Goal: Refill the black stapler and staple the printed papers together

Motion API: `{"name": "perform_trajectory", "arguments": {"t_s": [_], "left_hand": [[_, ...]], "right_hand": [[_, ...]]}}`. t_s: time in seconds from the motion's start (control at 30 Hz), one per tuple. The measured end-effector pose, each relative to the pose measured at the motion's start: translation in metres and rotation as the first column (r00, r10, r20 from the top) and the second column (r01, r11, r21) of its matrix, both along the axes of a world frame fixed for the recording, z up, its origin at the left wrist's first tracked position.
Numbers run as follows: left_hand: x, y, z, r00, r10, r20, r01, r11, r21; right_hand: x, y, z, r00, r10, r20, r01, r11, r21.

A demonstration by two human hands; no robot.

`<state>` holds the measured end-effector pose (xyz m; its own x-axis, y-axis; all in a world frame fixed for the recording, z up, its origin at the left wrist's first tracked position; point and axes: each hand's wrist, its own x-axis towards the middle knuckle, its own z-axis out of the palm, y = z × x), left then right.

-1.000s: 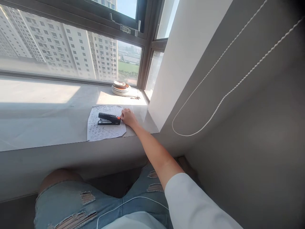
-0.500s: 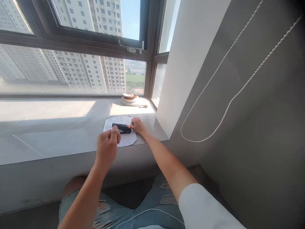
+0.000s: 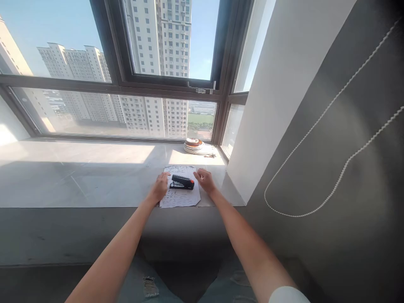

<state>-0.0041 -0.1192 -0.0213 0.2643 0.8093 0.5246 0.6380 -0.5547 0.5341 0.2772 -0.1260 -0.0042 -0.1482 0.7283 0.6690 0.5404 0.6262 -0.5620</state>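
Observation:
A black stapler [image 3: 182,182] with a red-orange patch at its right end lies on sheets of paper [image 3: 181,201] covered in dark lines of writing. The paper rests on the sill near its front edge. At the paper's left edge is my left hand [image 3: 160,185], its fingers loosely stretched toward the sheet and apart from the stapler. My right hand [image 3: 205,180] rests by the paper's upper right edge with its fingers curled in. Whether anything is between those fingers is hidden. The stapler sits between both hands.
A stack of round plate-like pieces [image 3: 194,146] stands in the sunlit corner of the sill [image 3: 94,185], with a small dark chain-like item [image 3: 209,155] beside it. A beaded cord [image 3: 292,216] hangs in a loop before the right wall. Dark-framed windows [image 3: 142,89] close off the back.
The view has tilted up. My left hand has moved from a fist in front of the stapler to the paper's left edge and loosened. The stapler shows fully, with a gap to my right hand.

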Motion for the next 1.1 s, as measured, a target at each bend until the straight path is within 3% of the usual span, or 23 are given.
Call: {"name": "perform_trajectory", "arguments": {"t_s": [0.1, 0.17, 0.37, 0.63, 0.8, 1.1], "left_hand": [[0.003, -0.004, 0.005, 0.990, -0.131, -0.045, 0.128, 0.990, -0.065], [0.004, -0.006, 0.010, 0.984, -0.158, -0.079, 0.147, 0.981, -0.125], [0.004, -0.005, 0.014, 0.985, -0.154, -0.083, 0.139, 0.978, -0.157], [-0.005, 0.012, 0.000, 0.990, -0.127, 0.057, 0.137, 0.964, -0.230], [-0.007, 0.013, -0.001, 0.977, -0.140, 0.159, 0.181, 0.940, -0.287], [-0.005, 0.008, 0.007, 0.981, -0.107, 0.163, 0.150, 0.948, -0.280]], "right_hand": [[-0.003, -0.003, -0.001, 0.979, 0.205, -0.010, -0.204, 0.966, -0.156], [-0.005, -0.003, -0.003, 0.963, 0.261, 0.063, -0.243, 0.948, -0.207], [-0.005, -0.002, -0.010, 0.988, 0.142, 0.061, -0.127, 0.971, -0.203], [-0.001, 0.000, -0.012, 0.994, 0.109, -0.028, -0.112, 0.972, -0.206], [-0.005, 0.004, -0.015, 0.998, 0.030, -0.048, -0.041, 0.968, -0.248], [-0.003, 0.001, -0.011, 0.998, 0.063, 0.016, -0.058, 0.971, -0.233]]}}
